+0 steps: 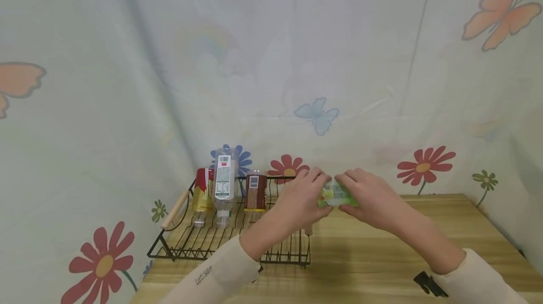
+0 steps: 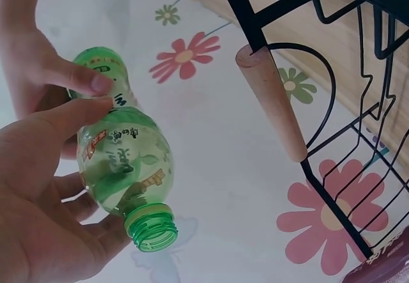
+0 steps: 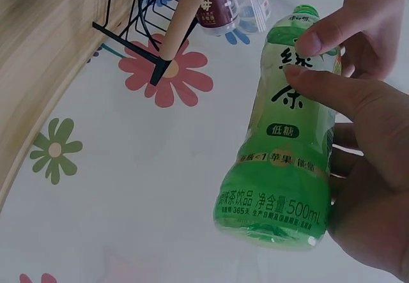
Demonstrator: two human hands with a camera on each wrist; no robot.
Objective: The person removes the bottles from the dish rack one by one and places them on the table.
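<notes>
Both hands hold a green plastic tea bottle (image 3: 275, 181) above the table, just right of the rack. My left hand (image 1: 301, 198) grips its neck half; in the left wrist view the threaded mouth (image 2: 153, 232) shows without a cap. Toward the base, my right hand (image 1: 375, 200) grips the other half, thumb on the label. The bottle (image 1: 335, 194) lies roughly sideways in the head view, partly covered by the fingers. Its label wraps the body, and the inside looks to hold no drink.
A black wire rack (image 1: 203, 252) with wooden handles (image 1: 176, 209) stands on the wooden table (image 1: 382, 261). Upside down in it are a red and yellow bottle (image 1: 202, 195), a clear bottle (image 1: 225, 176) and a brown-labelled bottle (image 1: 256, 193). A patterned curtain (image 1: 360, 59) hangs behind.
</notes>
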